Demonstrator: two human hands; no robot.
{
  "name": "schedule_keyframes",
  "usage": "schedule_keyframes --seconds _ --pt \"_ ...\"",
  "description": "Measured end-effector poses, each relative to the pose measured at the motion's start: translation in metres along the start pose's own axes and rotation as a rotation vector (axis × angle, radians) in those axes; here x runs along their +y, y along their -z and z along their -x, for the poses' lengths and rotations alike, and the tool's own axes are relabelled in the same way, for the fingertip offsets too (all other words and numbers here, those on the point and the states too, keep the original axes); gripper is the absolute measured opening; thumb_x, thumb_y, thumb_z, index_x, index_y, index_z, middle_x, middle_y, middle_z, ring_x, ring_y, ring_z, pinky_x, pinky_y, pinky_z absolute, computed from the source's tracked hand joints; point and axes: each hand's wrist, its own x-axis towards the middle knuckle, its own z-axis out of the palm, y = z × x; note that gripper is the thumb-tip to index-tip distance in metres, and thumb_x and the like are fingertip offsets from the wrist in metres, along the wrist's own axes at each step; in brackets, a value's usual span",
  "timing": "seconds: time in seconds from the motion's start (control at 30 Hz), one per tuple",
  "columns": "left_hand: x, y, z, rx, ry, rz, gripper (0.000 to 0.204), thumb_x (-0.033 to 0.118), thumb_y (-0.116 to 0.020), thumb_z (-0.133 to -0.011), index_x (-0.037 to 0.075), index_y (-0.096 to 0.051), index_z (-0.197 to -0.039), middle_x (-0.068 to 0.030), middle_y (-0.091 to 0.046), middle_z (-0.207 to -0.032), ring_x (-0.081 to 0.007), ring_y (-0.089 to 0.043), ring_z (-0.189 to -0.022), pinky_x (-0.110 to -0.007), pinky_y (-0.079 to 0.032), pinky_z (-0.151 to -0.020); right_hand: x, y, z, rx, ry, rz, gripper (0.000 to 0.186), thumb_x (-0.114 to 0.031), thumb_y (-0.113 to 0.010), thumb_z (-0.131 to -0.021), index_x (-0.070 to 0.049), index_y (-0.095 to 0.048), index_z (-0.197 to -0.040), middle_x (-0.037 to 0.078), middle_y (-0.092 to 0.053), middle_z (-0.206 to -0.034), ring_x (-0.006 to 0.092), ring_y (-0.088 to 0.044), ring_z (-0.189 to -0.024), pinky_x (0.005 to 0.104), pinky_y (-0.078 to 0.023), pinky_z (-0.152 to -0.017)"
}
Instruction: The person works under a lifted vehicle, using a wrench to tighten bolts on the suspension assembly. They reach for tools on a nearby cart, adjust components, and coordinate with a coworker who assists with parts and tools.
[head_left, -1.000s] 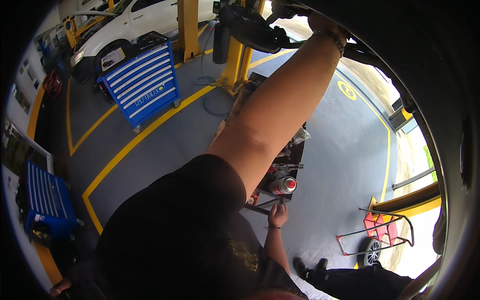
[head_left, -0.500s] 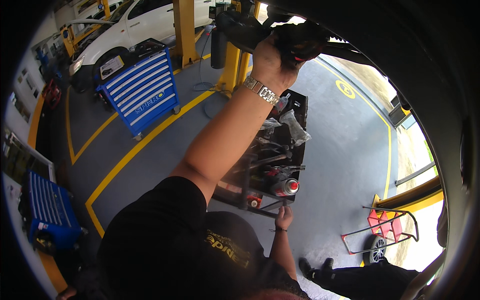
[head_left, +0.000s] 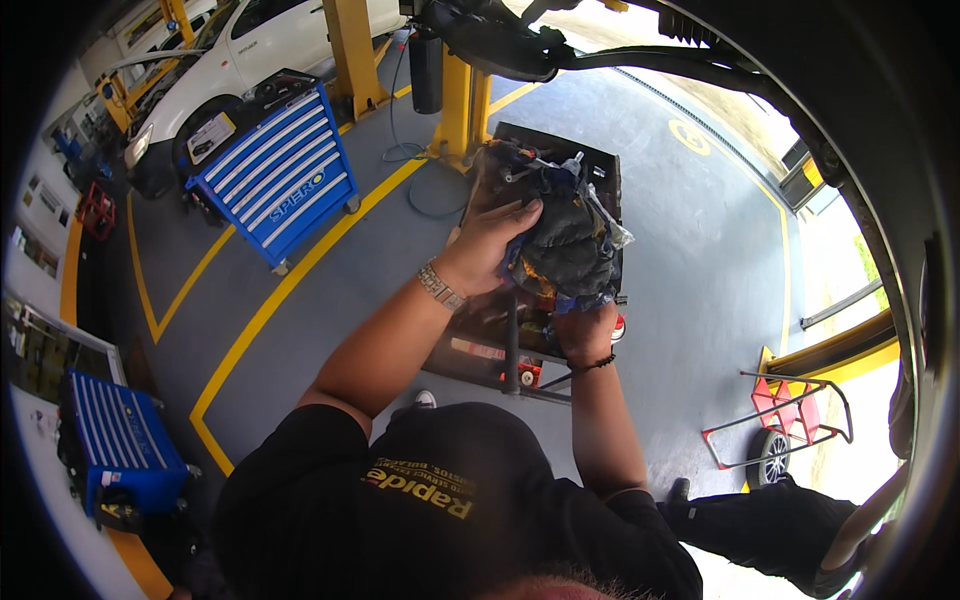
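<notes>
A crumpled, grimy dark rag (head_left: 565, 240) with blue and orange patches is spread between my two hands. My left hand (head_left: 488, 248), wearing a metal watch, grips its left side with the thumb on top. At its lower edge my right hand (head_left: 587, 335), with a dark beaded bracelet, is closed on the cloth; its fingertips are partly hidden. Below the rag stands a dark tool cart (head_left: 540, 135), its tools mostly covered. Part of a spray can (head_left: 619, 328) with red on it shows beside my right hand.
Dark vehicle underbody parts (head_left: 490, 45) hang overhead. A blue tool cabinet (head_left: 285, 170) and yellow lift post (head_left: 458, 110) stand at left and ahead. At right are a red-and-black wheeled frame (head_left: 785, 410), a wheel (head_left: 770, 455) and another person's dark-clothed legs (head_left: 750, 525).
My left hand has come down from the underbody parts to the rag over the cart. My right hand has risen from beside the cart and now grips the rag too.
</notes>
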Motion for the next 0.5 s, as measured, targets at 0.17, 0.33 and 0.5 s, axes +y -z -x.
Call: schedule_keyframes --seconds 0.17,0.33,0.5 --pt "0.001 0.037 0.016 0.259 -0.318 -0.985 0.039 0.033 -0.058 -0.103 0.0 -0.061 -0.122 -0.003 -0.066 -0.111 -0.0101 -0.06 -0.097 -0.027 -0.049 -0.09 -0.007 -0.034 -0.006 -0.231 -0.371 -1.491 0.049 -0.035 -0.043 -0.101 -0.009 -0.049 -0.141 0.01 -0.055 -0.142 0.028 -0.053 -0.129 0.0451 -0.047 -0.101" --pt "-0.009 0.085 0.029 0.471 -0.188 -0.58 0.04 0.035 -0.057 -0.103 0.0 -0.062 -0.122 -0.0042 -0.069 -0.112 -0.0146 -0.065 -0.1 -0.028 -0.051 -0.091 -0.003 -0.048 -0.004 -0.233 -0.512 -1.635 0.055 -0.045 -0.037 -0.104 -0.01 -0.044 -0.146 0.01 -0.05 -0.147 0.029 -0.049 -0.133 0.0476 -0.047 -0.1" --pt "-0.06 0.116 0.065 0.359 0.071 0.117 0.047 0.023 -0.05 -0.104 0.0 -0.045 -0.144 -0.0116 -0.058 -0.137 -0.0213 -0.06 -0.12 -0.037 -0.05 -0.102 0.015 -0.056 0.023 -0.306 -0.636 -1.597 0.059 -0.049 -0.04 -0.104 -0.01 -0.04 -0.148 0.013 -0.043 -0.152 0.0316 -0.044 -0.138 0.0556 -0.04 -0.109"
